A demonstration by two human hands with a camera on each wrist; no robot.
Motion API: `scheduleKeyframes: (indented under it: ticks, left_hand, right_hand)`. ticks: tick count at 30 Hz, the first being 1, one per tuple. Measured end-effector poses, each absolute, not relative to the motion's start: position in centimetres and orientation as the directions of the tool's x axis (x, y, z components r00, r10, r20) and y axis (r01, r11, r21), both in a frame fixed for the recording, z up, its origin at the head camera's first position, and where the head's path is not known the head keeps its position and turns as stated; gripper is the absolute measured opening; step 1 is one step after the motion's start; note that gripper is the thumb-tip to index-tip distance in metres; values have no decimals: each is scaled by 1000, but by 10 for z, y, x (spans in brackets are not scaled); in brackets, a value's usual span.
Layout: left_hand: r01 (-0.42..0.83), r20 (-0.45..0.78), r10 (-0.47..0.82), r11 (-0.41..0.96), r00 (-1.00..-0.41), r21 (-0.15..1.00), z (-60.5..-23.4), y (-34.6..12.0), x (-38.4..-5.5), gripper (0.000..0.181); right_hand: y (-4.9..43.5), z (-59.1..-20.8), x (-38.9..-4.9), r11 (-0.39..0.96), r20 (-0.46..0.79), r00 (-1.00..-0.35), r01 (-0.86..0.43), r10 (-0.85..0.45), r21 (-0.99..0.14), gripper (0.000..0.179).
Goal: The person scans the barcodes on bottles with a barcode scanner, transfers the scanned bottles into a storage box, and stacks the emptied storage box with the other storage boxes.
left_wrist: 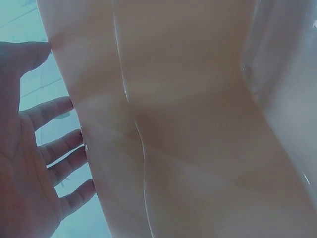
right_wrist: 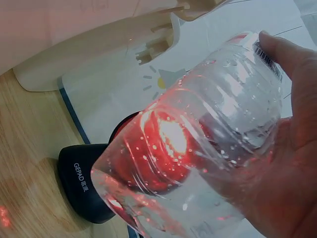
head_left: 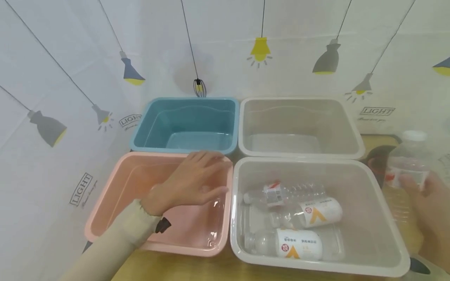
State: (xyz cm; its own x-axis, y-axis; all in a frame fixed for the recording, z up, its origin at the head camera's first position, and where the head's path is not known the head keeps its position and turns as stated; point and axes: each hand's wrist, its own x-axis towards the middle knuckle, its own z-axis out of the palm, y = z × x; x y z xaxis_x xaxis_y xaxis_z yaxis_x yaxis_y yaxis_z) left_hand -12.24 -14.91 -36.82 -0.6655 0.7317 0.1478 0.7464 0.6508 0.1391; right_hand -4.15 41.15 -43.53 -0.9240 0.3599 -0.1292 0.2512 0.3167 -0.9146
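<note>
My right hand (head_left: pixel 430 205) grips a clear plastic bottle (head_left: pixel 409 156) with a white cap, upright at the right of the bins. In the right wrist view the ribbed bottle body (right_wrist: pixel 218 114) tilts in front of a black scanner (right_wrist: pixel 81 183) lettered GEPAD. Red light from the scanner shines through the bottle, and a barcode label shows by my thumb. My left hand (head_left: pixel 191 181) is over the pink bin (head_left: pixel 95 218), fingers spread and loose, holding nothing. In the left wrist view its fingertips overlap the bin's edge.
The white front bin (head_left: pixel 383 218) contains three clear bottles lying on their sides, such as one with an orange-marked label (head_left: pixel 299 244). Behind stand a blue bin (head_left: pixel 197 140) and a beige bin (head_left: pixel 299 144). A lamp-printed sheet (head_left: pixel 225 47) covers the wall.
</note>
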Motion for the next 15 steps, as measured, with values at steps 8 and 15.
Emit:
scheduleKeyframes:
  ticks: [8,15]
  left_hand:
    - [745,146,730,653,-667,137,-368,-146,-124,64]
    - [749,136,736,649,-663,137,-368,-144,-123,63]
  right_hand:
    - [413,-433,-43,380,-10,-935,154,355,-912,36]
    - [415,-440,-40,555,83,-917,162,391,-816,43]
